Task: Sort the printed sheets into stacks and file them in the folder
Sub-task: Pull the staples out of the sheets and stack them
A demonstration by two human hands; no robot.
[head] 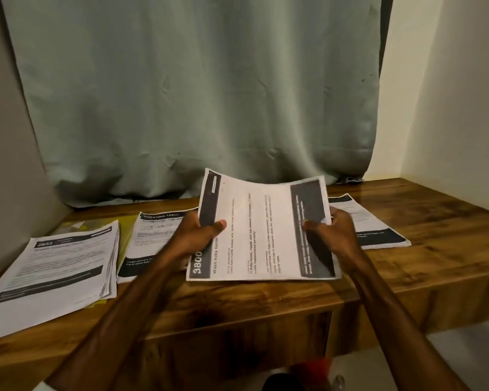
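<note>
A bundle of printed sheets [261, 230] headed "3800" is turned sideways and curved, its near edge resting on the wooden table [424, 266]. My left hand [199, 235] grips its left edge, thumb on top. My right hand [332, 228] pinches its right edge. A thick stack of sheets [60, 272] headed "2652" lies at the left on a yellow folder [124, 235]. A second stack [150, 241] lies beside it, partly under my left forearm. Another stack [378, 230] lies at the right behind my right hand.
A grey-green curtain [198, 94] hangs behind the table down to its back edge. Walls close in on the left and right. The table's front edge drops to a cabinet face below. Something red and dark [308, 373] shows blurred on the floor.
</note>
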